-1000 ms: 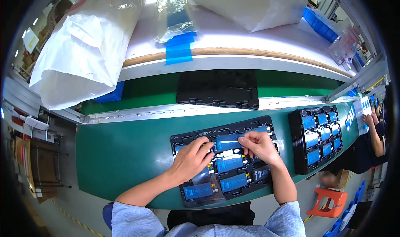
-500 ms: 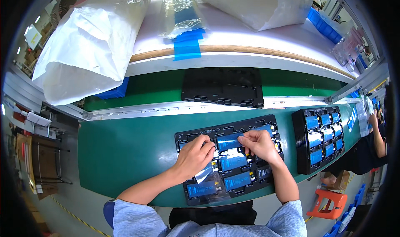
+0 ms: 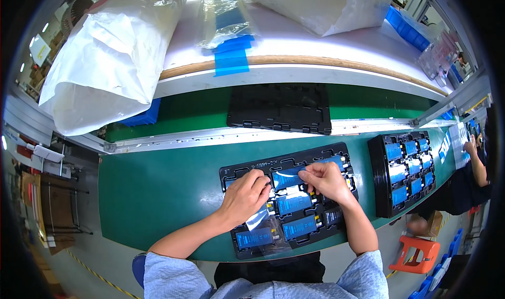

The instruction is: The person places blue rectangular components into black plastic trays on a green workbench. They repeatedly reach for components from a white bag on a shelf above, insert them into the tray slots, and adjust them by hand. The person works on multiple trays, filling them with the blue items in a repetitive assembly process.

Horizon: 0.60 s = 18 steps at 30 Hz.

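Observation:
A black moulded tray (image 3: 247, 167) lies slightly askew on the green bench and holds several flat blue batteries, each with a small yellow and white end. My right hand (image 3: 327, 180) pinches with thumb and forefinger at the upper right corner of the top middle battery (image 3: 286, 179); what lies between the fingertips is too small to make out. At that battery's left end my left hand (image 3: 244, 196) has its fingers drawn together, hiding what they hold. Beneath it, clear film (image 3: 258, 218) lies over the tray, reaching towards the lower left battery (image 3: 254, 239).
On the right stands a stack of black trays (image 3: 380, 183) with blue batteries on top. A bare black tray (image 3: 279, 107) lies behind the white rail. White bags (image 3: 94, 73) overhang the shelf (image 3: 294, 46). A co-worker's arm (image 3: 476, 162) shows at far right, above an orange stool (image 3: 415, 254).
My hands hold nearly the same places, with the right fingertips still at the top middle battery. The whole view has shifted slightly.

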Tool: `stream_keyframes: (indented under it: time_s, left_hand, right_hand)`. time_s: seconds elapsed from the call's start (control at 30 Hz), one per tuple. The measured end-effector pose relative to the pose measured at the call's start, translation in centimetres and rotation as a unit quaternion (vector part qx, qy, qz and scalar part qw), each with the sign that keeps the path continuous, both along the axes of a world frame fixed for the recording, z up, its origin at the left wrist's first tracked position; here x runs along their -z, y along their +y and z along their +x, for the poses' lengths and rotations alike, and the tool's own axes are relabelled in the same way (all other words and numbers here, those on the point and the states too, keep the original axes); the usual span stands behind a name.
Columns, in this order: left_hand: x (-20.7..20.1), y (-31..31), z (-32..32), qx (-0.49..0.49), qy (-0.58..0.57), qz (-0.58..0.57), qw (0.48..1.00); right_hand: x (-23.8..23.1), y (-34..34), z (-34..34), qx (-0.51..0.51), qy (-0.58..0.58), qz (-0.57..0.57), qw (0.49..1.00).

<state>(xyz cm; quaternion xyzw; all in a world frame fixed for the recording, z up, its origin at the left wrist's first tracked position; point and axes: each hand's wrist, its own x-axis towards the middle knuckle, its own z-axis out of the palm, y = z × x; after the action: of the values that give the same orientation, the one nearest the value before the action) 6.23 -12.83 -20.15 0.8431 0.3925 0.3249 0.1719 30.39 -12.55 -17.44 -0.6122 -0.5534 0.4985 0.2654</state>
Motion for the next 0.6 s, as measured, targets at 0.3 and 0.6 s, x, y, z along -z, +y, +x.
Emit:
stream_keyframes:
  time_s: [0.3,0.6]
  left_hand:
    - [0.1,-0.1,-0.1,0.034,0.099,0.034,0.994]
    - [-0.1,-0.2,0.3,0.032,0.105,0.041,0.993]
  right_hand:
    - [-0.4,0.0,-0.5,0.01,-0.028,0.013,0.999]
    - [0.9,-0.7,-1.4,-0.023,-0.251,0.23,0.94]
